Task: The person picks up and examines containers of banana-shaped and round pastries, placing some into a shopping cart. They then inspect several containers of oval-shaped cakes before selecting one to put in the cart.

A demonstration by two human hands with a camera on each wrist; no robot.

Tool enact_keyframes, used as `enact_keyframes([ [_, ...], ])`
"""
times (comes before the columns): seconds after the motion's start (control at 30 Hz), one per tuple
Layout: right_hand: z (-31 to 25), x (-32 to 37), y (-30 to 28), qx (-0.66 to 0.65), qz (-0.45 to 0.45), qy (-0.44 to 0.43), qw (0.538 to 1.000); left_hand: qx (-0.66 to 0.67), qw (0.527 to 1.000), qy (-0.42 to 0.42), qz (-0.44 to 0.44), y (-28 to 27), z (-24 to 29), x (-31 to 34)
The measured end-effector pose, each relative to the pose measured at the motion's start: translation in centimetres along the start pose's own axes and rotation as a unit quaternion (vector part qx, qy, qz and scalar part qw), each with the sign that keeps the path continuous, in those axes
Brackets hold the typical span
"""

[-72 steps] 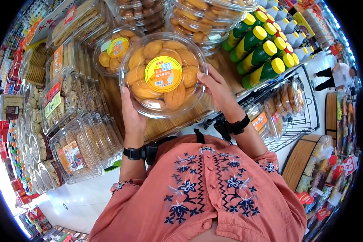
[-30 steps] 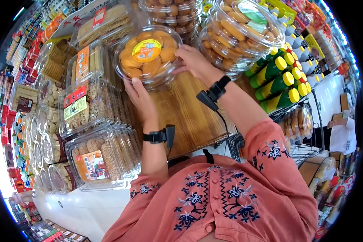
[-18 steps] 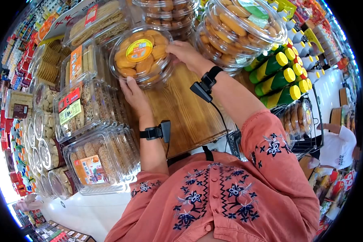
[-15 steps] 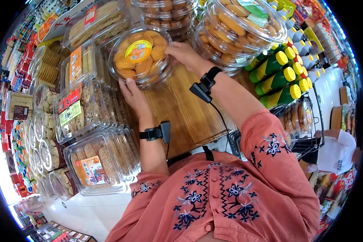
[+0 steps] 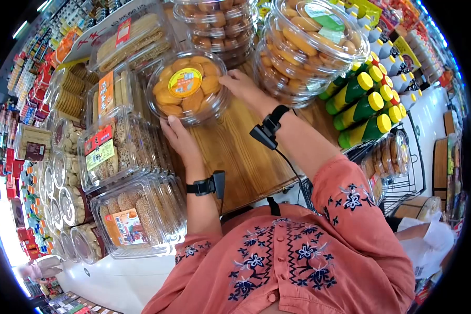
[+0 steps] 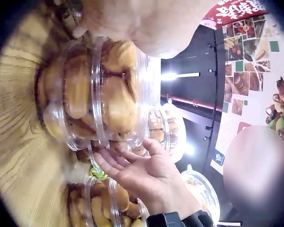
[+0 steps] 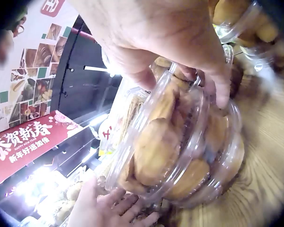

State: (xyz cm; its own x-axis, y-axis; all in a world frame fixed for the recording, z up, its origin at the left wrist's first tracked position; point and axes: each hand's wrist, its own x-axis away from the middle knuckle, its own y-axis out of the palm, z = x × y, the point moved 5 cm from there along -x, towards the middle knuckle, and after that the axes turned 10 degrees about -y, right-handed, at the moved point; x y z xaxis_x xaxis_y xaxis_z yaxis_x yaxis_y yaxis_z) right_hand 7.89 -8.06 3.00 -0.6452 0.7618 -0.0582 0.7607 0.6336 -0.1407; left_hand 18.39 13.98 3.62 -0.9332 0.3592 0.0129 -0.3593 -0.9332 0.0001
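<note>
A round clear plastic tub of golden-brown cakes (image 5: 196, 99) with a yellow label sits at the back left of the wooden table. In both wrist views it lies on top of another such tub. My left hand (image 5: 182, 140) holds its near side, thumb at the rim, with the fingers mostly hidden in the head view. On the right side, my right hand (image 5: 243, 90) grips the rim, its fingers curled around the edge between the two tubs in the right wrist view (image 7: 170, 42). Both hands show close together around the tubs (image 6: 118, 90) in the left wrist view.
Stacked tubs of cakes (image 5: 311, 47) stand to the right and more tubs (image 5: 217, 26) behind. Boxes of biscuits (image 5: 136, 214) line the left. Green bottles with yellow caps (image 5: 358, 104) stand at right, beside a wire shopping cart (image 5: 413, 172). Bare table wood (image 5: 246, 162) lies in front.
The tub was held up near my body over the table. Both hands carried it back and left onto another tub. Over the last half second they stay on it, while my head view shifts slightly.
</note>
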Motion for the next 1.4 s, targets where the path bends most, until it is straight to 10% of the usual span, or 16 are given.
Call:
enact_keyframes([
  [0.37, -0.3, 4.2, 1.0, -0.223, -0.086, 0.120, 0.964, 0.123, 0.975, -0.174, -0.055, 1.1, -4.4, 0.1],
  [1.07, -2.7, 8.3, -0.5, -0.162, -0.082, 0.101, 0.978, 0.196, 0.940, -0.276, -0.032, 1.0, -10.6, 1.7],
  [1.27, -0.6, 19.4, -10.3, -0.281, -0.087, 0.083, 0.952, 0.029, 0.882, -0.328, -0.337, 6.4, -7.9, 11.7],
  [1.4, -1.1, 27.7, -19.5, -0.258, 0.034, 0.102, 0.960, 0.088, 0.770, -0.241, -0.584, 13.2, 3.8, 19.7],
])
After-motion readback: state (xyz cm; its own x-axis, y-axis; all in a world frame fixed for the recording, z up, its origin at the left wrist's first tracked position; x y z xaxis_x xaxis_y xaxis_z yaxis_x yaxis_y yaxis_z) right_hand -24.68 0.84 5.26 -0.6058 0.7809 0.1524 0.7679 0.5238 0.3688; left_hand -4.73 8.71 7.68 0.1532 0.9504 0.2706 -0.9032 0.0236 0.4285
